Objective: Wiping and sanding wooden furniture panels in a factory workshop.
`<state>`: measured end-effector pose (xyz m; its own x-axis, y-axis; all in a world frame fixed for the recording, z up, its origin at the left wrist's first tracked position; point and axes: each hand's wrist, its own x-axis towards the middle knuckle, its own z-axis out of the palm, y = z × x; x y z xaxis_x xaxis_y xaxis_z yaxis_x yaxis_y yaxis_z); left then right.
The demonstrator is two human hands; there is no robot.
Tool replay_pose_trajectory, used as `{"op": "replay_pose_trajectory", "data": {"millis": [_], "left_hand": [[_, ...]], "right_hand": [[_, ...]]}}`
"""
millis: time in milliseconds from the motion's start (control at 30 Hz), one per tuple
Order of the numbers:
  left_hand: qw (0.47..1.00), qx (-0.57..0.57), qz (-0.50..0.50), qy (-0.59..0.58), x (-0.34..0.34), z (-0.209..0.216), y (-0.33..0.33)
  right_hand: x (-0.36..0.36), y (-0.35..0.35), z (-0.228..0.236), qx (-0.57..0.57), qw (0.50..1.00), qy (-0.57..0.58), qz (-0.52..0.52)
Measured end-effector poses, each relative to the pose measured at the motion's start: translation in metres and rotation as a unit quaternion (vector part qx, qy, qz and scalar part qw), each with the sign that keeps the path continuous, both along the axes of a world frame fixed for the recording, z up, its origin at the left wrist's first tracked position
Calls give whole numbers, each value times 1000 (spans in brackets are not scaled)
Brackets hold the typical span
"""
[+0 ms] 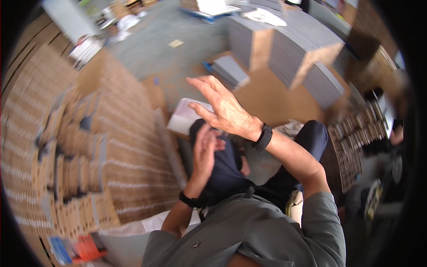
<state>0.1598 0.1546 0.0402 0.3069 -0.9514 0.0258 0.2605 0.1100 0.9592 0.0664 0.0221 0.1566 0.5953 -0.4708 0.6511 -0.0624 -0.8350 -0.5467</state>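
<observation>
My right hand [224,108] reaches across in front of me with its fingers stretched out and apart, holding nothing. Below it, my left hand [206,149] is raised over my left thigh. Its fingers look slightly bent and spread, a little blurred, with no object in them. Dark bands circle both wrists. Just beyond the hands lies a white, pinkish sheet or open box [189,116], partly covered by the right hand. To the left of my left hand stands a large stack of brown cardboard pieces [133,164], touched by neither hand.
Notched cardboard parts [73,173] sit on the left stack. Tall stacks of grey board [307,40] stand at the far right on a brown sheet [271,100], with a smaller grey pile [229,71] beside them. More cardboard strips [356,138] are at right. An orange object [88,248] is lower left.
</observation>
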Motion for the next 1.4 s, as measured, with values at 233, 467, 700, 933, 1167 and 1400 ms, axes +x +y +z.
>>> {"op": "replay_pose_trajectory", "data": {"millis": [233, 467, 700, 933, 1167, 1400], "left_hand": [[998, -16, -55, 1, -38, 23, -171], [998, 38, -2, 47, -23, -34, -331], [932, 346, 25, -101, 10, -165, -446], [902, 399, 92, -134, -10, -248, -462], [897, 331, 188, -224, 3, -268, -489], [943, 329, 38, -26, -15, -267, -476]], "right_hand": [[-254, -120, -212, 122, 867, 170, -453], [-389, -79, -350, 234, 746, 216, -585], [-331, -82, -374, 350, 707, 319, -525], [-349, -89, -403, 352, 701, 289, -549], [-338, -103, -394, 410, 709, 222, -530], [-370, -117, -388, 383, 706, 190, -565]]}}
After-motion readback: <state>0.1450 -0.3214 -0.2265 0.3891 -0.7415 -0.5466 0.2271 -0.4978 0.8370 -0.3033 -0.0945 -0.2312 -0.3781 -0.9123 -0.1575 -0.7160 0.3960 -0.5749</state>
